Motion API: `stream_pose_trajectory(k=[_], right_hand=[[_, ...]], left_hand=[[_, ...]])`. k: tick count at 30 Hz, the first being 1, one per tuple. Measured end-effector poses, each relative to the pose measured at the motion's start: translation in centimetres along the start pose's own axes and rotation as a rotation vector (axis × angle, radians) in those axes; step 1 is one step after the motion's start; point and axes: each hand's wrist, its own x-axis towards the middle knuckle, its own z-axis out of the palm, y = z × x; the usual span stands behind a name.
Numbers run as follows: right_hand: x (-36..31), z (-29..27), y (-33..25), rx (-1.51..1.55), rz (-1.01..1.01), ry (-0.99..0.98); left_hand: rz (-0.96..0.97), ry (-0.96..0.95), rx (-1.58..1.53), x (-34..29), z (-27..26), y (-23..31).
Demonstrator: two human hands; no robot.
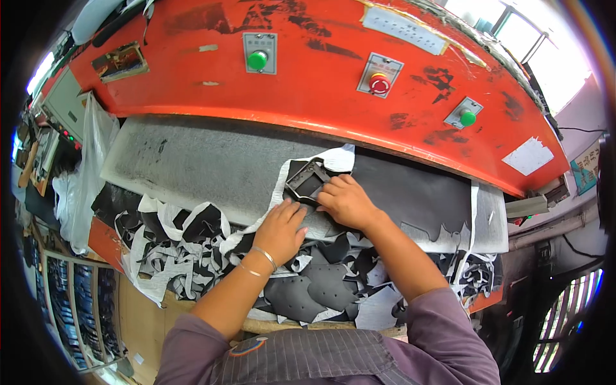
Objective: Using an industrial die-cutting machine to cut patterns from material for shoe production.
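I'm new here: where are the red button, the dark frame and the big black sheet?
Red button [379,83]: head view, on its cap.
Dark frame [299,175]: head view, on its upper-left wall.
Black sheet [410,192]: head view, on its middle.

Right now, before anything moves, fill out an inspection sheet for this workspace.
Surface: long pale-grey flat board, dark-smudged, partly covered by a smooth black sheet.
Job's things: black rectangular open frame, beside the sheet's left part.
Clutter: tangled black-and-white material scraps along the board's near edge; dark-grey cut pieces with small holes nearer the person.
Hands: right hand at the frame's right side; left hand by its near-left side; grip unclear for both.
Cables: thin dark cable at far right.
Surroundings: red-orange machine beam with buttons behind the board; translucent plastic bag at left.
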Motion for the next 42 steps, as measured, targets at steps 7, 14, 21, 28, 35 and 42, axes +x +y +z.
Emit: stream_pose_trajectory(k=[7, 14, 21, 28, 35, 42], right_hand=[[-3.4, -4.2, 0.7, 1.029, 0.384, 0.685], [-9.0, -6.3, -8.4, 0.689, 0.385, 0.733], [-10.9, -1.8, -15.1, 0.857, 0.268, 0.435], [-10.5, -6.0, -7.0, 0.555, 0.224, 0.121], [-9.6, -5.5, 1.6, 0.031, -0.157, -0.114], [-11.1, -2.8, 3.5, -0.163, -0.026, -0.032]], left_hand=[[-0.004, -0.022, -0.025, -0.3, 0.1, -0.6], [-0.268, -0.174, -1.001, -0.2, -2.8, 7.3], [-0.601, -0.244, -1.503, -5.3, -3.0, 10.2], [-0.633, -0.361, -0.486, -8.1, -8.5, 4.0], [-0.376, 0.063, -0.236, -3.7, -10.7, 3.4], [-0.158, -0.036, -0.461, 0.6, 1.7, 3.5]])
